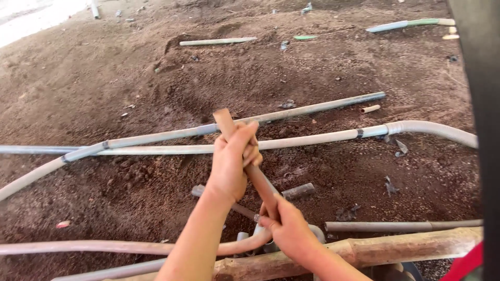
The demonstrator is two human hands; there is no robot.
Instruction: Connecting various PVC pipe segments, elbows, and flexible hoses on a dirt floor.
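Observation:
Both of my hands grip a short dirt-brown pipe (pixel 261 183) that slants from upper left down to lower right. My left hand (pixel 232 164) is wrapped around its upper part, just under the open top end. My right hand (pixel 289 231) holds the lower end, close to grey pipe fittings (pixel 244 238) on the ground. A curved pale pipe (pixel 104 247) runs to those fittings from the left. The pipe's lower tip is hidden behind my right hand.
Long grey conduits (pixel 312 138) cross the brown soil, one bending at the right (pixel 437 128). A rough wooden log (pixel 411 244) lies along the bottom. Short pipe offcuts (pixel 298 191) and scraps are scattered about. A dark post (pixel 482 104) stands at the right edge.

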